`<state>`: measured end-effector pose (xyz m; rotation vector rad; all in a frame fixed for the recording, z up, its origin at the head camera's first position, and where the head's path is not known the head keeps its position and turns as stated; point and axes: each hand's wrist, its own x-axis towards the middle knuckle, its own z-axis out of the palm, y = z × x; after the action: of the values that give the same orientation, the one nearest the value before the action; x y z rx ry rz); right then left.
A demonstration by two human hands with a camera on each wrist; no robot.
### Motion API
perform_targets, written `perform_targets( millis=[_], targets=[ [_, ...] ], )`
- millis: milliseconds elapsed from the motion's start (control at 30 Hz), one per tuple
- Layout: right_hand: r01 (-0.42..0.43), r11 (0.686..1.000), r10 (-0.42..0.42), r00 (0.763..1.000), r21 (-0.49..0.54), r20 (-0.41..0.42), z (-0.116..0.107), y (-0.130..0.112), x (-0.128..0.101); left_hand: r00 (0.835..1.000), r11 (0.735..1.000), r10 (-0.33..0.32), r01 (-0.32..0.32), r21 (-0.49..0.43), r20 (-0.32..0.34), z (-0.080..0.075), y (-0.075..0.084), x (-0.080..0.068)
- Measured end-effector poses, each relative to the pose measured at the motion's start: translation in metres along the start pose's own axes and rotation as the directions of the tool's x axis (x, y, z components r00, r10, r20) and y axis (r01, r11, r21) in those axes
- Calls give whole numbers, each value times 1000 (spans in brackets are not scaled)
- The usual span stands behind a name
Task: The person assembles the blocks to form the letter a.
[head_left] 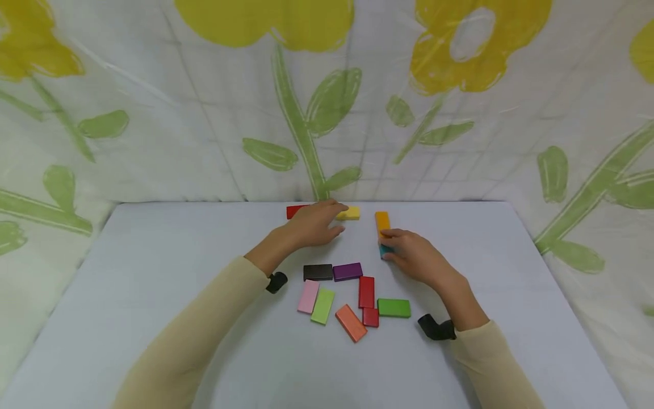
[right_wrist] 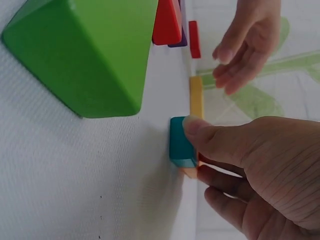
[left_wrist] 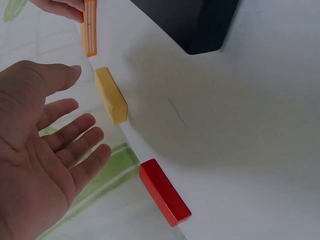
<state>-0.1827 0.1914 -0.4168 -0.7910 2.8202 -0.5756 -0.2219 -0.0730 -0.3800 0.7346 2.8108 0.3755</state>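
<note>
My right hand (head_left: 416, 255) pinches a teal block (right_wrist: 181, 140), with its thumb on the teal side. An orange block (head_left: 382, 220) lies in line just beyond the teal one, and my right fingertips reach its near end. My left hand (head_left: 314, 222) hovers at the back of the table with its fingers apart, holding nothing. Below it in the head view are a red block (left_wrist: 165, 192) and a yellow block (left_wrist: 111, 96), both on the table's back edge. My left hand hides part of each in the head view.
Nearer me lie a black block (head_left: 318, 272), purple block (head_left: 347, 271), pink block (head_left: 309, 296), lime block (head_left: 323, 306), coral block (head_left: 351, 323), long red block (head_left: 366, 292), small red block (head_left: 370, 317) and green block (head_left: 394, 308). A flowered curtain (head_left: 214, 113) hangs behind the white table.
</note>
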Motion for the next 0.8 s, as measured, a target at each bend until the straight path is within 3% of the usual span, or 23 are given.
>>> perform_targets(
  millis=[333,800],
  targets=[
    [18,1000,-19,1000,-16,-20,-1,2,0,999,997,25,-22,73,-36,3,3,27],
    [27,1000,-27,999,-13,-31,3,2,-2,998,999,10,-6,53,-60,17,2,32]
  ],
)
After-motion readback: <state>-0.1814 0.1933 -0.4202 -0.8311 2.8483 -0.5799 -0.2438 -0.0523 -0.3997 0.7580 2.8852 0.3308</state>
